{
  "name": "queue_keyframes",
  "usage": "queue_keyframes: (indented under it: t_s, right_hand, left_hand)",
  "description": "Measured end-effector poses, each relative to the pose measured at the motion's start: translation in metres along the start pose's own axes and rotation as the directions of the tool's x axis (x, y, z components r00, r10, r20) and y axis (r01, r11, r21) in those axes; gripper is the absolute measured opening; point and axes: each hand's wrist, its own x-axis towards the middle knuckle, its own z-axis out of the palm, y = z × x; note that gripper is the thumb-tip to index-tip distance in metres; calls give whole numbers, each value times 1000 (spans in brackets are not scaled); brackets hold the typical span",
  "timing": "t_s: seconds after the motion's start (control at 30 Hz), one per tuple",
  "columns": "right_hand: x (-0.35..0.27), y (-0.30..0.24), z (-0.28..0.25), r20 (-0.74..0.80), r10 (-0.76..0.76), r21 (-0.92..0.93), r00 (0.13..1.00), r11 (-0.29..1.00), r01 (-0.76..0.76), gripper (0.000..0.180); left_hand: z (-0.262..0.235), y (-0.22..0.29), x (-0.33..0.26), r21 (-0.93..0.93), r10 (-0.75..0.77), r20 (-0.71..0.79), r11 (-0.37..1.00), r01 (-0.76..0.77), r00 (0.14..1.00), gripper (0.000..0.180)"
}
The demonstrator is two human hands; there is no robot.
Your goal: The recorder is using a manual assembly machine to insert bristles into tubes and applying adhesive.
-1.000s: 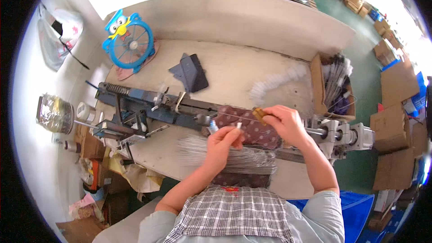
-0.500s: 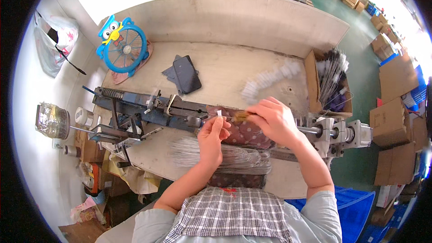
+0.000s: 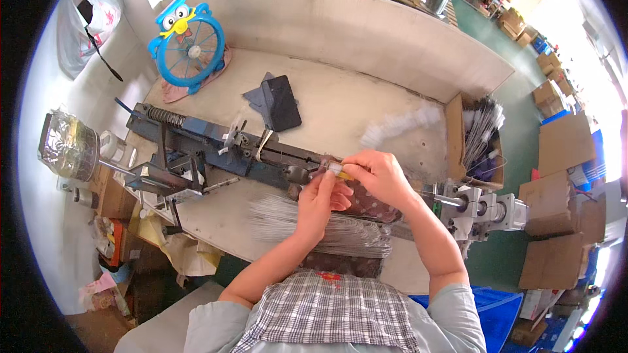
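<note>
My left hand (image 3: 318, 204) is closed, thumb and forefinger pinching a small white piece (image 3: 334, 168) over the middle of the bench. My right hand (image 3: 383, 178) meets it from the right, fingers closed on a small yellow object (image 3: 345, 175) whose kind I cannot make out. The yellow object touches or nearly touches the white piece. Below both hands lies a thick bundle of thin grey wires (image 3: 356, 234). A dark polka-dot cloth (image 3: 369, 208) lies under and behind the bundle.
A long metal fixture (image 3: 216, 150) crosses the bench, with a shaft assembly (image 3: 481, 208) at right. Behind lie a black flat device (image 3: 282, 104) and a row of white pieces (image 3: 400, 124). A cardboard box (image 3: 453, 137) holds wires. A blue cartoon-faced fan (image 3: 190, 52) stands far left.
My right hand has come left and slightly down to my left hand, bringing the yellow object against or close to the white piece. The whole view has tilted and shifted slightly.
</note>
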Motion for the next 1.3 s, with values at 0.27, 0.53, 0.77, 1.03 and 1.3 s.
queue_keyframes:
  t_s: [0.27, 0.53, 0.77, 1.03, 1.3]
  right_hand:
    - [-14, -21, 19, -191, -243, -329, 951, 929, 172, 25]
    - [-19, -7, 21, -336, -392, -427, 856, 874, 233, 26]
    - [-26, 2, 12, -283, -419, -384, 863, 874, 298, 21]
    - [-26, -6, 16, -267, -384, -371, 884, 887, 274, 22]
    - [-25, -9, 10, -228, -380, -367, 896, 886, 282, 24]
  left_hand:
    - [11, 3, 1, -343, -50, -39, 939, 33, 998, 40]
    - [11, -9, 4, -375, 5, -52, 927, -25, 999, 18]
    - [12, -8, 4, -347, 65, -98, 933, -95, 993, 13]
    - [15, -5, 2, -366, 60, -66, 927, -80, 996, 13]
    - [12, -8, 2, -481, 1, -77, 876, -38, 997, 16]
